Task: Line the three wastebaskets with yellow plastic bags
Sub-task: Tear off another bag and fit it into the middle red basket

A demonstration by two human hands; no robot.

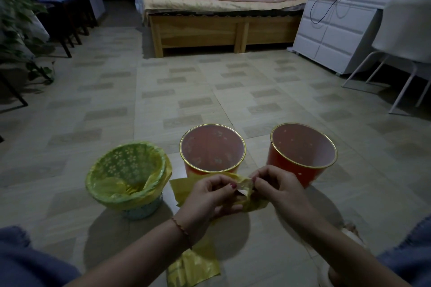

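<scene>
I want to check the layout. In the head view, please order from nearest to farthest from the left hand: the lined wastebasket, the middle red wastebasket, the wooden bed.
From the left hand:
1. Middle red wastebasket, just beyond it.
2. Lined wastebasket, to its left.
3. Wooden bed, far across the floor.

You face a dim room: tiled floor [186, 91], wooden bed [224, 30] far, white dresser [331, 37] right, plant [16, 23] left.

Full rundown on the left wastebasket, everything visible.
The left wastebasket stands upright on the tiled floor, apart from the two red ones. A thin yellow plastic bag with a flower print lines it, folded over the rim and hiding most of the wall; only a pale patterned strip shows near the base. Neither hand touches it.
</scene>
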